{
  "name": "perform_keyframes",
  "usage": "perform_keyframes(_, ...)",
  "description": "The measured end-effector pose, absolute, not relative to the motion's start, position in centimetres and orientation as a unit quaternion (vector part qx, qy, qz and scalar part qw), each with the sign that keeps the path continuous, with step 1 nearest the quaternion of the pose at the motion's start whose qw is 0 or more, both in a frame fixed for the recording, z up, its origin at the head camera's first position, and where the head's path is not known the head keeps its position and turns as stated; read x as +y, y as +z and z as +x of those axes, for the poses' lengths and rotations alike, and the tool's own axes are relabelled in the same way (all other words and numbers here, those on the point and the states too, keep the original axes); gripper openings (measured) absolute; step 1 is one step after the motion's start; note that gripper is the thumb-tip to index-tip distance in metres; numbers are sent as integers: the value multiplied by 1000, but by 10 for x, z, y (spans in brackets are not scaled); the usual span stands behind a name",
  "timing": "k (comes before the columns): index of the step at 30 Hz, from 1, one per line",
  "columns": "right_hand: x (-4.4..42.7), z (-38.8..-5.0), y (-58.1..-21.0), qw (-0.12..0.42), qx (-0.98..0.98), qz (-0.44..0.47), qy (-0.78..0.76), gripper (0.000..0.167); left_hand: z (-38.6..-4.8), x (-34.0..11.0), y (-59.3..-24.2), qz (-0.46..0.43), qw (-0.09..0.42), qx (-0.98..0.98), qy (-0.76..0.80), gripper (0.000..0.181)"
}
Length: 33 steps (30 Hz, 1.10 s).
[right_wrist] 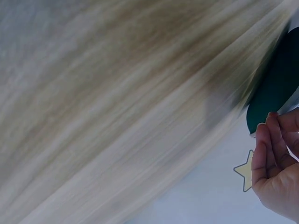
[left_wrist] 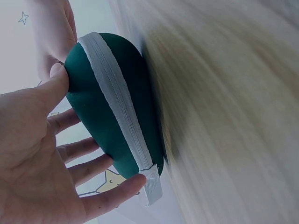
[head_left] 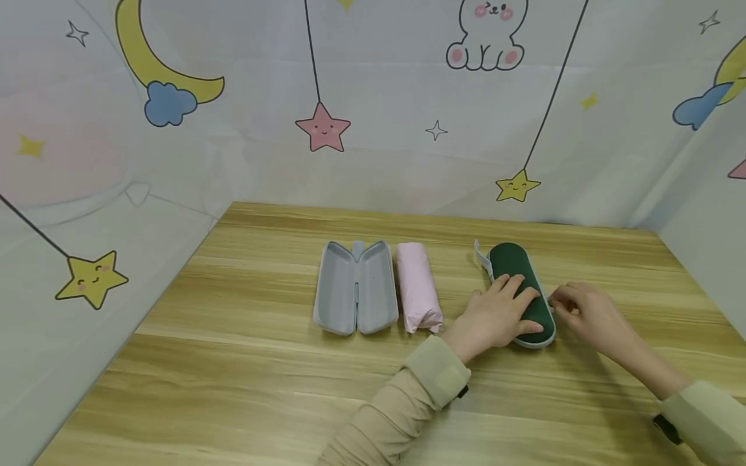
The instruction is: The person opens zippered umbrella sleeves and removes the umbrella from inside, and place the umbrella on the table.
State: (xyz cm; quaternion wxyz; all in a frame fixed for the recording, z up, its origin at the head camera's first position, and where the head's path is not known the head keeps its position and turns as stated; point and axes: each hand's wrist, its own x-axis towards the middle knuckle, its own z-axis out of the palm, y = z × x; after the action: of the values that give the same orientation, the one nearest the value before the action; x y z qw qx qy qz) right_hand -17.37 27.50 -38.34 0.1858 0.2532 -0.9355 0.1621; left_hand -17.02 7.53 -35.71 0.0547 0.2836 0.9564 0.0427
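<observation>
A dark green zippered glasses case (head_left: pixel 508 257) lies on the wooden table, right of the middle. Across its top rests my left hand (head_left: pixel 492 316), fingers spread and nearly straight. The left wrist view shows the light grey zipper (left_wrist: pixel 114 91) closed along the near side, with a grey fabric loop (left_wrist: pixel 153 190) at one end close to the little finger. At the case's right side my right hand (head_left: pixel 591 317) pinches the zipper pull (head_left: pixel 550 302) between curled fingertips. The pull is mostly hidden by the fingers.
Left of the case lies a pink wrapped bundle (head_left: pixel 416 285). Beside it an open grey hard case (head_left: pixel 377 291) shows two hollow halves. A white cloth printed with stars and moons hangs behind the table (head_left: pixel 233 401) and at its sides.
</observation>
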Motion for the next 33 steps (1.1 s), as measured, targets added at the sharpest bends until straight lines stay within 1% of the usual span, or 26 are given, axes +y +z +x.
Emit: perform_keyframes(33,279,-163,-384,181,-940,248,152,16,-170,75,-356,282,55,957,30,60)
